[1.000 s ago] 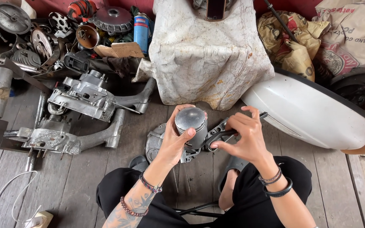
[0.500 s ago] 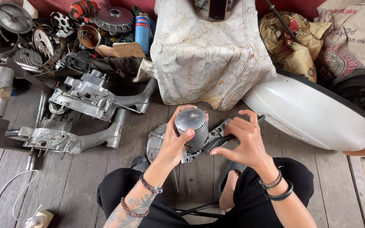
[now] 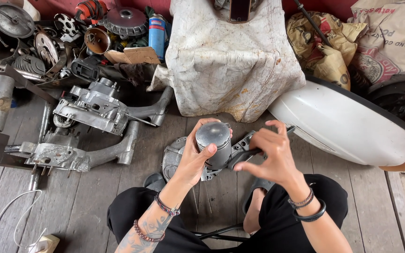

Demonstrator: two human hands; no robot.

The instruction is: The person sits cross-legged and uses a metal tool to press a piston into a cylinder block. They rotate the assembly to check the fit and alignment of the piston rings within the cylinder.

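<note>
My left hand [image 3: 197,157] grips a grey metal piston [image 3: 214,142] upright in front of me, thumb across its skirt. My right hand [image 3: 272,154] is beside it with fingers curled, pinching the black handle of a tool [image 3: 245,153] that reaches to the piston's side. Under both hands a flat grey engine cover plate [image 3: 173,158] lies on the wooden floor. I sit with legs in black trousers, bracelets on both wrists.
A grey engine casing [image 3: 97,107] and a second casing with arm [image 3: 66,156] lie at the left. Behind them is a heap of clutch parts, discs and a blue spray can [image 3: 156,33]. A cloth-covered block [image 3: 226,58] stands ahead, a white curved body panel [image 3: 348,124] at right.
My right hand's fingers spread apart half a second ago and have now curled back around the tool beside the piston. The left hand and piston have stayed in place.
</note>
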